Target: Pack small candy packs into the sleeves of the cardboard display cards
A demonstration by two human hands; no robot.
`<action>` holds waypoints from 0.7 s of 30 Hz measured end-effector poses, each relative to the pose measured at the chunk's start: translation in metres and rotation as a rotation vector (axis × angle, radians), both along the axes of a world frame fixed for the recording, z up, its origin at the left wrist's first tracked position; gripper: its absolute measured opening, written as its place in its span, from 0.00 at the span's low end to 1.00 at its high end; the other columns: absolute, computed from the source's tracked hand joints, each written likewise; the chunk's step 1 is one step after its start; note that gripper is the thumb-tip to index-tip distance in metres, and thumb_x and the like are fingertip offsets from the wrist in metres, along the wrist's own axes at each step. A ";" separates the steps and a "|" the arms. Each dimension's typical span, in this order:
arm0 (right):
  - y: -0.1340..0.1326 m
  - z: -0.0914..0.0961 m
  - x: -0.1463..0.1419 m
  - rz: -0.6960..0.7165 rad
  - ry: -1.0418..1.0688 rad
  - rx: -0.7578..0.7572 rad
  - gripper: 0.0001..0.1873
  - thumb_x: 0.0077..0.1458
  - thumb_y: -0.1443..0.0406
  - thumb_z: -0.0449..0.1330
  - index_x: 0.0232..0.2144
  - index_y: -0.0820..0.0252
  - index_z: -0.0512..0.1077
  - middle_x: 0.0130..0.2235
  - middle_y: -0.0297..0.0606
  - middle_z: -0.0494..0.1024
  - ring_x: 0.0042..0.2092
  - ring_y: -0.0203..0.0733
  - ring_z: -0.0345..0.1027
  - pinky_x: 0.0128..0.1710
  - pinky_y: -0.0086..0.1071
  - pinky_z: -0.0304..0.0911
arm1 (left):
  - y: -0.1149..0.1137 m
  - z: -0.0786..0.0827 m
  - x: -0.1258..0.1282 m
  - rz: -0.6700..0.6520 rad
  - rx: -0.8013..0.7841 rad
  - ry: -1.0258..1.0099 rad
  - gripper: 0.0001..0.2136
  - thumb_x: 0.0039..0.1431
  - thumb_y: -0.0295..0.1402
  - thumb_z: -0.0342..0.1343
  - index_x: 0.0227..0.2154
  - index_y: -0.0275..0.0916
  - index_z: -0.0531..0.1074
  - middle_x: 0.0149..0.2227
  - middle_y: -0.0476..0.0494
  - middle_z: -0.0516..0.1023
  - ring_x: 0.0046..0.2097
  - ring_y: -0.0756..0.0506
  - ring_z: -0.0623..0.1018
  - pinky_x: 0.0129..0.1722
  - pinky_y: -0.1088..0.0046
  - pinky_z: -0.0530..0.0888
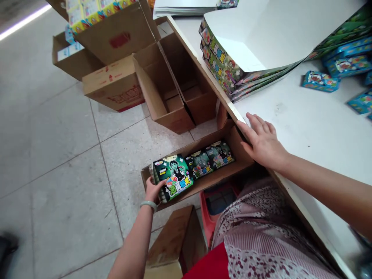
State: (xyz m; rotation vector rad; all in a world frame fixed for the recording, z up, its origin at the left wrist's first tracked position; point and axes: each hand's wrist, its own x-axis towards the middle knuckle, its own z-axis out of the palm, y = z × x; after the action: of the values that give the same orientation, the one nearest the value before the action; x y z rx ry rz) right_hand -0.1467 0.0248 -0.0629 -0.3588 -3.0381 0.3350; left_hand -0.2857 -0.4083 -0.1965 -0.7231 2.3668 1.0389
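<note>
My left hand (154, 190) is closed on the left end of a dark green candy box (176, 176) with a cartoon figure on its lid. That box is at the near-left end of a long open cardboard carton (210, 181) beside the table. Two similar green boxes, one (199, 163) beside it and another (219, 154) farther right, lie lower in the carton. My right hand (263, 141) rests on the white table's edge, fingers stretched out and holding nothing.
Stacked printed display cartons (221, 62) and small blue boxes (321, 81) are on the white table (328, 155). Open brown cartons (162, 83) and a closed one (114, 87) stand on the tiled floor. A red plastic stool (207, 217) is under the table edge, near another carton (171, 236).
</note>
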 end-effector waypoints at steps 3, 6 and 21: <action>-0.001 0.001 0.000 -0.008 -0.024 0.004 0.38 0.56 0.66 0.53 0.66 0.54 0.43 0.68 0.47 0.46 0.66 0.61 0.42 0.58 0.58 0.47 | 0.003 -0.039 0.009 -0.037 -0.016 -0.042 0.32 0.47 0.32 0.67 0.54 0.36 0.60 0.49 0.38 0.72 0.47 0.42 0.76 0.46 0.63 0.75; -0.001 0.002 -0.001 -0.015 -0.048 0.024 0.38 0.56 0.66 0.53 0.66 0.54 0.44 0.68 0.47 0.47 0.66 0.60 0.43 0.58 0.57 0.48 | 0.006 -0.075 0.010 -0.062 -0.020 -0.087 0.20 0.59 0.35 0.57 0.53 0.37 0.64 0.51 0.38 0.70 0.48 0.42 0.74 0.45 0.59 0.75; 0.001 0.004 -0.001 0.006 -0.097 0.217 0.40 0.56 0.62 0.57 0.66 0.54 0.44 0.65 0.53 0.53 0.65 0.58 0.48 0.58 0.54 0.51 | -0.022 -0.174 -0.006 -0.156 0.011 -0.252 0.17 0.61 0.38 0.55 0.50 0.37 0.66 0.50 0.40 0.71 0.48 0.43 0.74 0.45 0.59 0.74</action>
State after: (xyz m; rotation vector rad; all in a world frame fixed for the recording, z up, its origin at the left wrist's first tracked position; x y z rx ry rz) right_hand -0.1472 0.0258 -0.0593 -0.3614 -3.1281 -0.0131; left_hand -0.2918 -0.4301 -0.3706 -0.6151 2.1604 0.8419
